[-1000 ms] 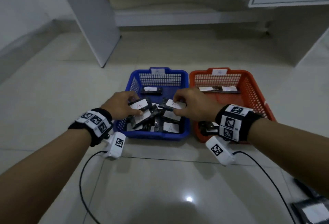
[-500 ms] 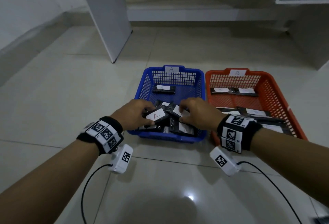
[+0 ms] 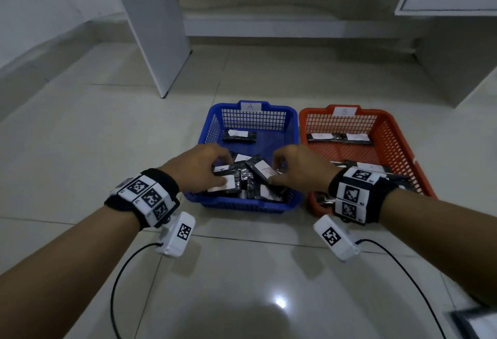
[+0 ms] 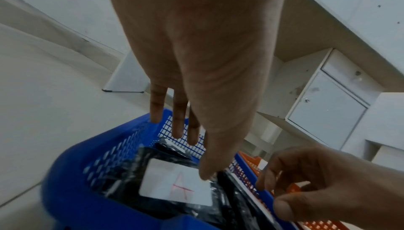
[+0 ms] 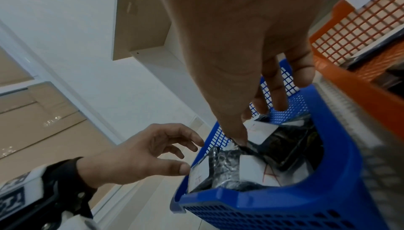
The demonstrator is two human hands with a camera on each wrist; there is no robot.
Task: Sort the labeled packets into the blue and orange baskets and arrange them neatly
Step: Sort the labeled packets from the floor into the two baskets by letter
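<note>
Packets already sorted; left hand [image 3: 195,167] fingers spread, thumb on one packet [image 3: 225,185], right hand [image 3: 298,169] pinching another [image 3: 262,170] in blue basket's [image 3: 250,205] untidy heap; orange basket [image 3: 398,137] also unarranged.

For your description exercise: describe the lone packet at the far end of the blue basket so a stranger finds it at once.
Find the blue basket, left of the orange basket. One black packet lies flat by its far wall. Unlike the heap under both hands, it lies alone.

A glossy tiled floor [image 3: 113,128] carries the blue basket [image 3: 243,205]; beside it, the orange basket [image 3: 400,134].
</note>
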